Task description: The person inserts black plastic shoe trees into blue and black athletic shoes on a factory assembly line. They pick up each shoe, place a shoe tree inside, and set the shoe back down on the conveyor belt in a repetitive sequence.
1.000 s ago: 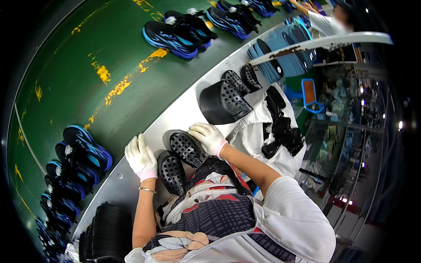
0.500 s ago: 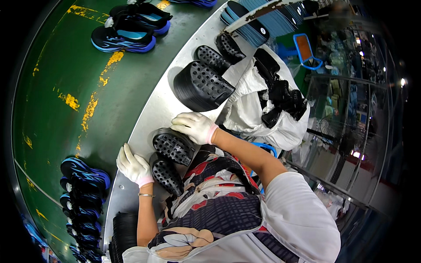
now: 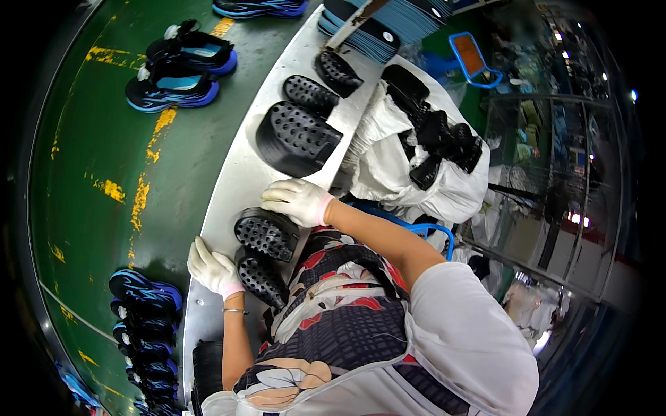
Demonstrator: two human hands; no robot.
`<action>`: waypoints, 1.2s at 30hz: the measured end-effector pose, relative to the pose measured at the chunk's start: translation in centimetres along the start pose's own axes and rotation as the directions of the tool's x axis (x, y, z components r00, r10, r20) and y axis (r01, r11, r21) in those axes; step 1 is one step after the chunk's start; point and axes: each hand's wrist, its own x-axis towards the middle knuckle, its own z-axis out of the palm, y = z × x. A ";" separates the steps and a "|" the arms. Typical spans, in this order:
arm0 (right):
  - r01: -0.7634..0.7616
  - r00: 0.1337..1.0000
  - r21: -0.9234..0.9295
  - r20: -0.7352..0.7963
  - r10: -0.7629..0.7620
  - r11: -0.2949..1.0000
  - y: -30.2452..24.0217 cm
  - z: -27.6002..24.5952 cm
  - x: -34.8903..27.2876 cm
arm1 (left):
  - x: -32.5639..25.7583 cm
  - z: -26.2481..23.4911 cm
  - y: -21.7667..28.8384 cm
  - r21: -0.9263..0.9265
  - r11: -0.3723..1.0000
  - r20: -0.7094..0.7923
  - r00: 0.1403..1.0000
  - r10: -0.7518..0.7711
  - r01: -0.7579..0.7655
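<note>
Landmark: the desk (image 3: 229, 187), a long pale metal surface running from the lower left up toward the top middle; every place below is told from it.
Left hand: the left hand (image 3: 214, 267) wears a white glove and lies near the desk's lower end, fingers spread fairly wide and flat, resting on the desk's surface just beside the lower sole; it grips nothing.
Right hand: the right hand (image 3: 297, 201), also in a white glove, lies over the top edge of the upper sole, fingers loosely curled and touching it; whether it truly grips the sole I cannot tell.
Upper sole: the upper sole (image 3: 266, 234) is black with a studded tread facing up, lying on the desk's lower part, right under the right hand.
Lower sole: the lower sole (image 3: 261, 278) is black and studded too, lying on the desk just below the upper sole and touching or almost touching it, at the edge nearest the person.
Stack of soles: the stack of soles (image 3: 295, 139), black and thick, sits on the desk's middle, well apart from both hands.
White bag: the white bag (image 3: 416, 187) hangs off the desk's right side, with black pieces (image 3: 444, 142) lying in its open top.
Floor: the green floor (image 3: 90, 152) lies left of the desk, with blue and black shoes (image 3: 170, 87) standing on it.
</note>
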 end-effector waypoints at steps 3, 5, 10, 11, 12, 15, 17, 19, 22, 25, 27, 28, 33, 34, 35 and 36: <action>0.009 1.000 -0.019 -0.012 -0.009 1.000 0.4 0.2 -0.2 | 0.1 0.3 0.0 -0.008 1.000 0.006 1.000 0.012 -0.012; 0.016 1.000 -0.006 -0.025 -0.017 1.000 0.5 0.3 -0.2 | 0.2 -0.3 -0.2 -0.016 1.000 0.025 0.999 0.023 -0.022; 0.003 0.999 0.000 0.032 -0.003 1.000 0.2 0.2 -0.1 | 0.5 -2.2 -0.5 -0.155 0.988 0.166 0.986 0.010 0.016; 0.015 0.999 -0.003 0.040 -0.015 1.000 0.3 0.1 0.0 | 0.4 -2.6 -0.8 -0.179 0.983 0.195 0.981 -0.006 0.042; 0.008 0.998 -0.021 0.059 -0.007 1.000 0.4 0.0 -0.1 | 0.5 -2.8 -0.9 -0.201 0.978 0.205 0.979 -0.012 0.055; -0.021 0.998 -0.055 0.062 0.025 0.998 0.4 -0.3 -0.2 | 0.7 -5.2 0.2 -0.347 0.926 0.247 0.967 -0.060 0.146; 0.003 1.000 -0.059 -0.004 -0.003 0.998 0.5 -0.4 0.1 | 1.2 -8.7 2.3 -0.379 0.811 0.508 0.833 -0.220 0.445; 0.004 1.000 -0.024 -0.002 -0.004 1.000 0.0 -0.5 0.7 | -0.8 -9.6 2.8 -0.420 0.765 0.550 0.807 -0.214 0.489; -0.136 0.977 0.029 0.172 0.129 0.990 -2.4 -2.6 2.1 | -3.9 -9.0 3.7 -0.385 0.725 0.589 0.757 -0.283 0.571; -0.315 0.826 0.166 0.533 0.183 0.934 -5.7 -9.1 5.7 | -4.4 -8.5 5.2 -0.295 0.633 0.666 0.629 -0.401 0.716; -0.083 0.940 0.214 0.341 0.005 0.973 -6.8 -13.0 9.2 | -5.2 -7.5 5.8 -0.304 0.573 0.607 0.618 -0.500 0.761; -0.041 0.953 0.098 0.303 0.010 0.994 -5.6 -13.4 10.9 | -5.1 -7.1 6.1 -0.316 0.546 0.587 0.612 -0.530 0.776; 0.048 0.999 -0.222 0.006 -0.048 0.974 3.4 -12.9 22.5 | -4.8 -7.2 7.5 -0.296 0.460 0.585 0.539 -0.606 0.837; 0.048 0.998 -0.359 0.048 -0.033 0.932 5.1 -12.5 24.0 | -5.2 -7.3 7.8 -0.288 0.444 0.592 0.522 -0.614 0.848; 0.061 0.996 -0.487 0.090 -0.019 0.871 6.6 -11.9 25.1 | -5.0 -7.4 8.1 -0.301 0.425 0.584 0.517 -0.626 0.854; 0.044 0.971 -0.502 0.224 0.081 0.864 8.0 -11.0 25.9 | -5.3 -7.2 8.2 -0.327 0.421 0.562 0.532 -0.633 0.846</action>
